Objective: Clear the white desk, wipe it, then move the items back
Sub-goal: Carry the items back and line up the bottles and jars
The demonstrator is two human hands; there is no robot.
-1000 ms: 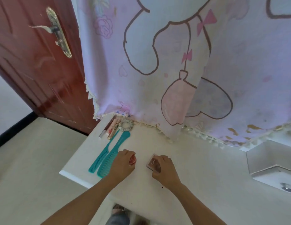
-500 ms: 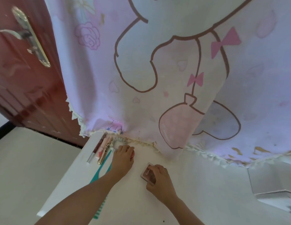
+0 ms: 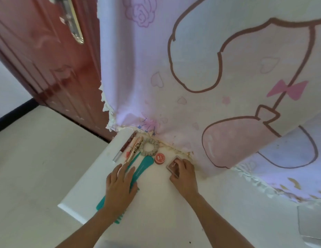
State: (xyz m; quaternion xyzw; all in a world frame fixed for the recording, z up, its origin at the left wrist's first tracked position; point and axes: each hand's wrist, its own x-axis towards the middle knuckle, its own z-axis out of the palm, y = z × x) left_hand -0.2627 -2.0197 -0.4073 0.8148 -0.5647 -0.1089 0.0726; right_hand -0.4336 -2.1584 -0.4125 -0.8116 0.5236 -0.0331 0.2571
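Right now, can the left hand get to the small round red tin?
Probably yes. The left hand lies flat on the teal combs, and the red tin stands a little ahead to its right, uncovered. The right hand holds the brown compact beside the tin, not over it.

Teal combs (image 3: 144,166): 2. Slim cosmetic tubes (image 3: 127,145): 3. Grey scrunchie (image 3: 149,147): 1. Round red tin (image 3: 159,158): 1. Square brown compact (image 3: 172,165): 1. White surface (image 3: 156,203): 1.

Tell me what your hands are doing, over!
Left hand flat on teal combs. Right hand grips brown compact on white desk. Curtain hem close behind.
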